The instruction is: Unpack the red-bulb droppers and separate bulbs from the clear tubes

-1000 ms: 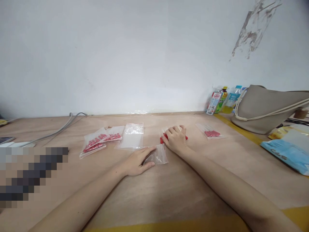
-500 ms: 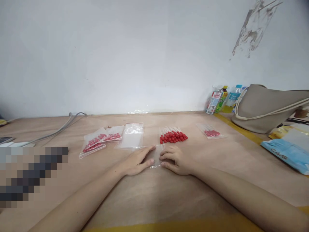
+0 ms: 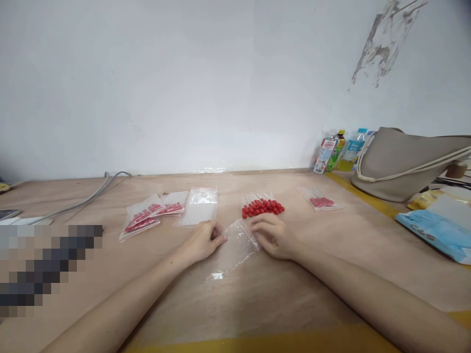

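Observation:
In the middle of the table lies a clear zip bag (image 3: 239,244), tilted, with its zip edge facing right. My left hand (image 3: 208,240) is closed at the bag's left edge, pinching it between thumb and fingers. My right hand (image 3: 274,235) is at the bag's right side, its fingers bent but apart and holding nothing. Just beyond that hand sits a pile of thin white sticks with red tips (image 3: 263,207), tips pointing toward me. Whether the right fingertips touch the bag or the sticks, I cannot tell.
Filled bags of red-tipped sticks (image 3: 143,215) lie at left, beside a stack of flat clear bags (image 3: 200,206). Another filled bag (image 3: 321,201) is at right. Bottles (image 3: 353,149), a grey handbag (image 3: 405,162) and a blue packet (image 3: 434,233) stand farther right. A cable (image 3: 88,198) runs along the left.
The clear bag has turned and come nearer to me, its zip edge now at the right. My left hand has closed on its edge; my right hand has shifted slightly up and right.

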The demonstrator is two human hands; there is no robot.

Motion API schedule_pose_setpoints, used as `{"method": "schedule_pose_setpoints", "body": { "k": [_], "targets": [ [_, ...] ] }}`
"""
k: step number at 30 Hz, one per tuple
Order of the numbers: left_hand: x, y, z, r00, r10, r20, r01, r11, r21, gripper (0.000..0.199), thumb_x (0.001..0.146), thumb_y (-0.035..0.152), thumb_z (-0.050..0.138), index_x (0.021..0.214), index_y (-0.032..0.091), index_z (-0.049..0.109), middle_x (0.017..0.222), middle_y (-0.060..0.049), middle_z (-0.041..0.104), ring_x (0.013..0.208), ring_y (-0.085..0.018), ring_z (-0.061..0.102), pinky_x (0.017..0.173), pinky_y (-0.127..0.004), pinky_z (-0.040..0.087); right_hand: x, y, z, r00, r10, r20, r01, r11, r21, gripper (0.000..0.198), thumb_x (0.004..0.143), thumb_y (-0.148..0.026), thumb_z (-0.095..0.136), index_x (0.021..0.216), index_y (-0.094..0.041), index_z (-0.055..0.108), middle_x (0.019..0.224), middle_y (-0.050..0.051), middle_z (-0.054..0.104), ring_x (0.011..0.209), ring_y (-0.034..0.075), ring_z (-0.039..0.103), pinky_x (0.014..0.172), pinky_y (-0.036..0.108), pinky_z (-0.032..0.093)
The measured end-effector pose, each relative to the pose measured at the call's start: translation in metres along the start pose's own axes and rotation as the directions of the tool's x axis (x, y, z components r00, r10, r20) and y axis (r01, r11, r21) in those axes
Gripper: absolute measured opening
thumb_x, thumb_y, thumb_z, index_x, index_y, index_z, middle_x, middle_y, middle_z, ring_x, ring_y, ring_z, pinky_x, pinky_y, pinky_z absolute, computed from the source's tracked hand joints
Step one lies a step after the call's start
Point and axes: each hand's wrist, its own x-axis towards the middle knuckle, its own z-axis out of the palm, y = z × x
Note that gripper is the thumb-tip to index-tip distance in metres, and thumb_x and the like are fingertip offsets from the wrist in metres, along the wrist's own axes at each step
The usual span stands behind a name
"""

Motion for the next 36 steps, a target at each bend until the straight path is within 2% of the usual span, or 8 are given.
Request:
{"method": "schedule_pose_setpoints", "body": {
  "k": [3, 7, 11, 16, 20, 25, 33, 36],
  "targets": [
    [0.0, 0.002, -0.003, 1.0, 0.013, -0.001, -0.013, 1.0, -0.006, 0.018, 0.08, 0.033, 0.046, 0.07, 0.019, 0.049, 0.067, 0.0, 0.055, 0.063, -0.015, 0.053, 0.057, -0.026, 0.039, 0.002, 0.023, -0.017, 0.941, 0.158, -0.301, -0.24, 0.935, -0.26, 0.013, 0.078, -0.022, 0.05, 0.082, -0.019, 0.062, 0.089, 0.007, 0.061, 0.087, 0.018, 0.054, 0.083, 0.035, 0.039],
    [0.009, -0.01, -0.015, 0.971, -0.054, -0.232, 0.05, 0.998, -0.024, 0.013, 0.083, 0.024, 0.037, 0.094, 0.02, 0.042, 0.068, 0.002, 0.052, 0.06, -0.015, 0.052, 0.057, -0.026, 0.039, -0.01, 0.071, -0.05, 0.757, 0.437, -0.486, -0.65, 0.577, -0.495, 0.024, 0.077, -0.03, 0.049, 0.094, -0.018, 0.062, 0.105, 0.009, 0.058, 0.1, 0.026, 0.048, 0.09, 0.047, 0.027],
    [0.022, -0.045, -0.033, 0.902, -0.124, -0.414, 0.152, 0.988, 0.036, 0.02, 0.08, 0.016, 0.035, 0.097, 0.018, 0.046, 0.076, -0.002, 0.054, 0.068, -0.016, 0.053, 0.065, -0.029, 0.042, -0.025, 0.104, -0.069, 0.568, 0.677, -0.468, -0.786, 0.28, -0.551, 0.048, 0.075, -0.048, 0.047, 0.11, -0.017, 0.055, 0.117, 0.014, 0.051, 0.108, 0.033, 0.042, 0.091, 0.056, 0.021],
    [0.032, -0.086, -0.037, 0.918, -0.058, -0.393, 0.166, 0.955, 0.246, 0.031, 0.081, 0.016, 0.031, 0.09, 0.016, 0.061, 0.091, -0.009, 0.056, 0.086, -0.021, 0.053, 0.08, -0.034, 0.042, -0.029, 0.109, -0.07, 0.446, 0.851, -0.277, -0.77, 0.207, -0.604, 0.056, 0.074, -0.052, 0.045, 0.117, -0.016, 0.051, 0.119, 0.018, 0.048, 0.109, 0.037, 0.042, 0.084, 0.055, 0.032],
    [0.039, -0.089, -0.035, 0.95, -0.037, -0.31, 0.196, 0.845, 0.498, 0.032, 0.082, 0.02, 0.035, 0.09, 0.021, 0.067, 0.101, -0.012, 0.054, 0.098, -0.029, 0.046, 0.081, -0.042, 0.04, -0.026, 0.109, -0.071, 0.446, 0.841, -0.305, -0.735, 0.15, -0.661, 0.039, 0.079, -0.031, 0.041, 0.111, -0.013, 0.055, 0.112, 0.019, 0.052, 0.105, 0.034, 0.047, 0.08, 0.053, 0.037],
    [0.041, -0.068, -0.035, 0.926, -0.038, -0.376, 0.274, 0.752, 0.6, 0.028, 0.082, 0.029, 0.041, 0.095, 0.026, 0.066, 0.121, -0.012, 0.044, 0.111, -0.035, 0.036, 0.085, -0.052, 0.033, -0.025, 0.114, -0.07, 0.512, 0.826, -0.236, -0.62, 0.166, -0.766, 0.03, 0.078, -0.016, 0.039, 0.097, -0.006, 0.06, 0.097, 0.022, 0.059, 0.098, 0.034, 0.051, 0.077, 0.048, 0.039],
    [0.033, -0.05, -0.007, 0.995, -0.07, -0.066, 0.089, 0.924, 0.371, 0.054, 0.086, 0.053, 0.026, 0.125, 0.02, 0.045, 0.13, -0.014, 0.041, 0.122, -0.029, 0.035, 0.099, -0.045, 0.028, -0.024, 0.112, -0.073, 0.598, 0.766, -0.235, -0.606, 0.24, -0.758, 0.035, 0.077, -0.006, 0.034, 0.103, -0.003, 0.058, 0.096, 0.022, 0.059, 0.09, 0.029, 0.055, 0.072, 0.037, 0.041],
    [0.04, -0.058, -0.006, 0.994, -0.084, -0.065, 0.1, 0.944, 0.313, 0.054, 0.084, 0.055, 0.03, 0.124, 0.022, 0.045, 0.132, -0.011, 0.04, 0.124, -0.028, 0.033, 0.101, -0.045, 0.027, -0.016, 0.105, -0.077, 0.689, 0.624, -0.369, -0.67, 0.352, -0.654, 0.037, 0.081, -0.011, 0.033, 0.112, -0.007, 0.053, 0.099, 0.018, 0.059, 0.094, 0.026, 0.053, 0.078, 0.036, 0.041]
  ]
}}
